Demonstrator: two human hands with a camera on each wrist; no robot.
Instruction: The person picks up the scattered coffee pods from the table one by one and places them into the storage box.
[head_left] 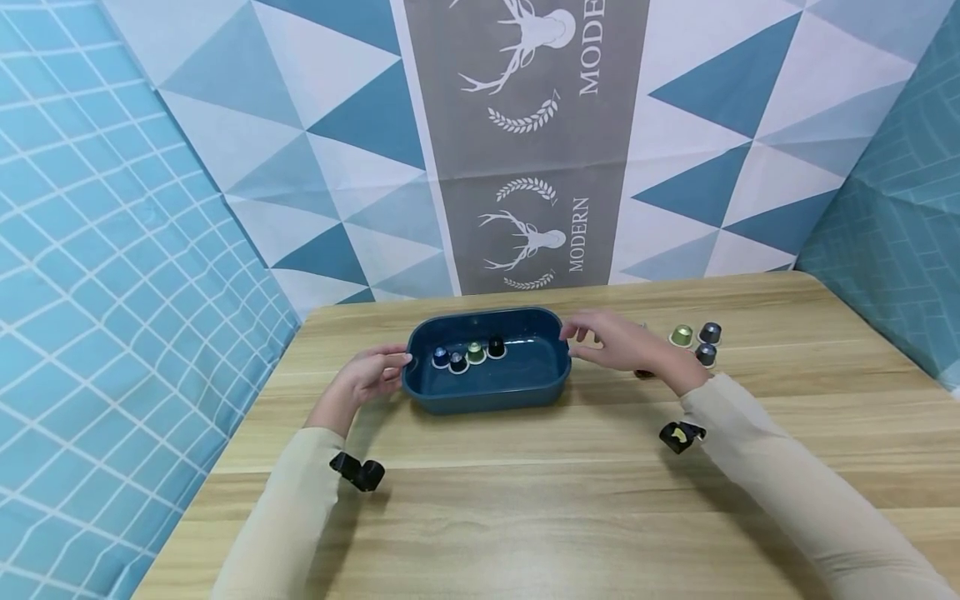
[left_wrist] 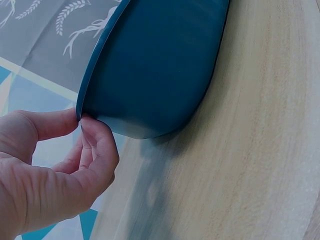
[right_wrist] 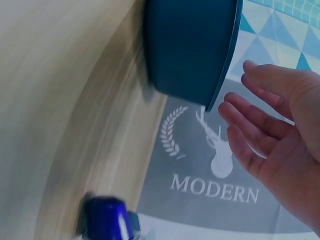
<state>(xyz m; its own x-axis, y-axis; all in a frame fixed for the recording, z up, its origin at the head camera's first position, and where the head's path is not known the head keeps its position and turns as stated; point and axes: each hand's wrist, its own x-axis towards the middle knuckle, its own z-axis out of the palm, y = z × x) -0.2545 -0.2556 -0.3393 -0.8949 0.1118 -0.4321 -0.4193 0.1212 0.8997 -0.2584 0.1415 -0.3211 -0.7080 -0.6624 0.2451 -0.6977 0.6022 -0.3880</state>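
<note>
A dark blue oblong tray (head_left: 487, 402) sits on the wooden table with several coffee capsules inside: a blue one (head_left: 441, 357), a dark violet one (head_left: 458, 362), a green one (head_left: 476, 352) and a black one (head_left: 497, 347). At its left end my left hand (head_left: 372, 372) pinches the rim between thumb and fingers, as the left wrist view shows on the tray wall (left_wrist: 160, 65). Beside the right end hovers my right hand (head_left: 611, 337), fingers loosely bent and holding nothing. In the right wrist view its fingertips (right_wrist: 230, 100) are just off the tray rim.
Right of my right hand stand more capsules on the table (head_left: 525, 500): a green one (head_left: 681, 336), a dark blue one (head_left: 709, 333) and a grey-blue one (head_left: 706, 356). Others are partly hidden behind that hand. A patterned cloth wall (head_left: 360, 167) rises behind the table.
</note>
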